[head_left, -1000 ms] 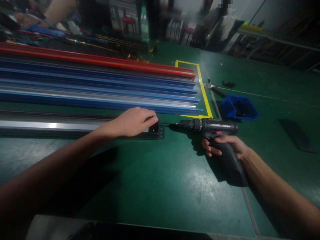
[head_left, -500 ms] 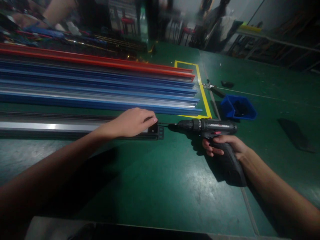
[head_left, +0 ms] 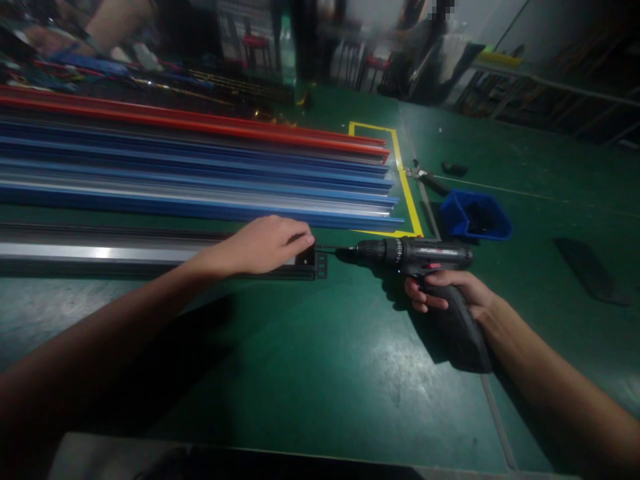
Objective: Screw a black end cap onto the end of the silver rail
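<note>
My right hand (head_left: 445, 293) is wrapped round the handle of a black cordless drill (head_left: 425, 257), with a finger near its trigger. The drill lies level and points left; its long thin bit (head_left: 333, 249) reaches the end of a dark metal profile (head_left: 110, 252). A black end cap (head_left: 321, 265) with slots sits at that end. Over the same end rests my left hand (head_left: 270, 245), its fingers closed on the profile, the thumb side close to the bit's tip. Whether a screw sits at the tip is too small to tell.
Several blue profiles (head_left: 200, 180) and a red profile (head_left: 225, 121) lie behind, ending near yellow tape (head_left: 410, 200). Right of them are pliers (head_left: 427, 179), a blue bin (head_left: 493, 223) with dark contents and a dark flat object (head_left: 590, 270). Another person's arm (head_left: 117, 27) shows at upper left.
</note>
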{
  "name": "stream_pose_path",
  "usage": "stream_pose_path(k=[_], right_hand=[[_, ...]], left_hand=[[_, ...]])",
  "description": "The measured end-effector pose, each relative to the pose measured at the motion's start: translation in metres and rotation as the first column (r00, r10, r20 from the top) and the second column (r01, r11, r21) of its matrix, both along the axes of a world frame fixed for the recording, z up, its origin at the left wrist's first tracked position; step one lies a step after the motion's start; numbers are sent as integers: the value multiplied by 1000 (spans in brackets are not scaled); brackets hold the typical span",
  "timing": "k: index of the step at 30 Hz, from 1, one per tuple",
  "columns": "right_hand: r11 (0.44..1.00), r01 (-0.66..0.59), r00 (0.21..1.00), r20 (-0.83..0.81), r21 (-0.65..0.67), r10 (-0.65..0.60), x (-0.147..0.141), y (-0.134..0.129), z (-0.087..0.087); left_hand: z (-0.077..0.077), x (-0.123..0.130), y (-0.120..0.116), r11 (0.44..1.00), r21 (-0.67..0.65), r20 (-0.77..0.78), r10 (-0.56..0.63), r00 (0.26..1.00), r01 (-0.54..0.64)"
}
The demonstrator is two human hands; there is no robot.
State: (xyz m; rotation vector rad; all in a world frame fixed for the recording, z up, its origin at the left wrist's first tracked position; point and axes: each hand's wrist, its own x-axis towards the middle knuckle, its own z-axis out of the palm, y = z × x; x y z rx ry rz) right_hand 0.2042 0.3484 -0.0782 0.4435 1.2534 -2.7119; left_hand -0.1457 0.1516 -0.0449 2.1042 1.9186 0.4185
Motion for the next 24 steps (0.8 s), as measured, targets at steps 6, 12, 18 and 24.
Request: stream_pose_path(k=[6,12,18,24], right_hand=[[1000,-24,1000,-15,-2,24,-1,0,-1],[1000,-25,999,-30,16,25,-3,-1,2],[999,-43,999,-17,-7,42,-1,1,0],[1000,-23,999,-42,5,23,0,2,-2]], left_hand=[[1,1,0,1000,-3,-1,9,1000,-9],[-1,-1,0,1000,3,-15,-3,1000,3],[-1,-1,-1,1000,-1,-5,25,1000,-25],[2,2,-2,997,-20,50,70,996,-69]])
